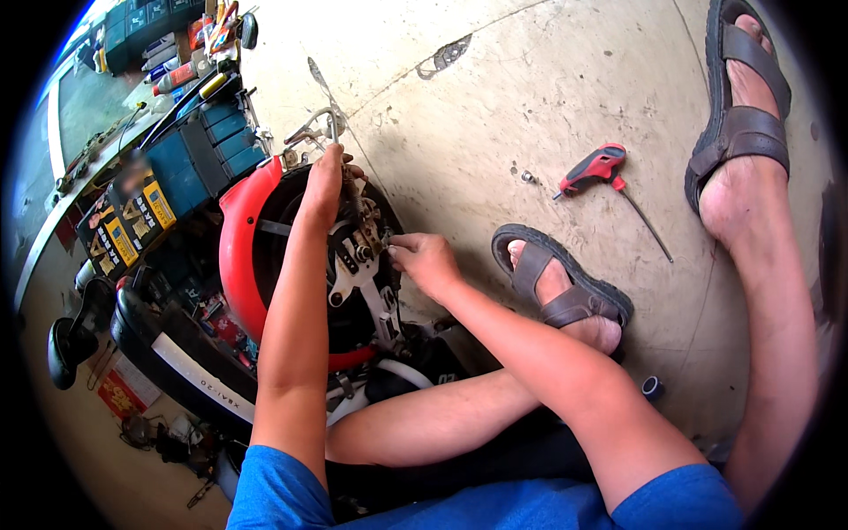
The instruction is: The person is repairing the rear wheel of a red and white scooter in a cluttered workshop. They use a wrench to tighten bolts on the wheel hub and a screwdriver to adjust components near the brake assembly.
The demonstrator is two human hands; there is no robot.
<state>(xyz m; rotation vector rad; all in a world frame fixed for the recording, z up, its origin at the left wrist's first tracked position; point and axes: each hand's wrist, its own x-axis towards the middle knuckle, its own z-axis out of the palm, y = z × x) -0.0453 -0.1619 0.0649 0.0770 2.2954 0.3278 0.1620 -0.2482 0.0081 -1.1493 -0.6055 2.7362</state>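
At the wheel of a two-wheeler with a red fender (240, 256), both my hands are on the metal parts. My left hand (325, 185) is closed at the far end, and a slim metal rod (334, 128) sticks out past its fingers. Nearer to me, my right hand (426, 263) pinches at the right side of a metal bracket (362, 252); whatever its fingertips hold is too small to make out. On the floor to the right lie a red and black T-handle hex key (596, 168) and a small metal fastener (528, 177).
Teal storage boxes (199, 155), bottles (175, 78) and a black and yellow carton (128, 221) crowd the left. My sandalled feet rest on the pale floor (477, 97), the nearer sandal (565, 278) close to my right forearm. A small dark roll (652, 387) lies beside my leg.
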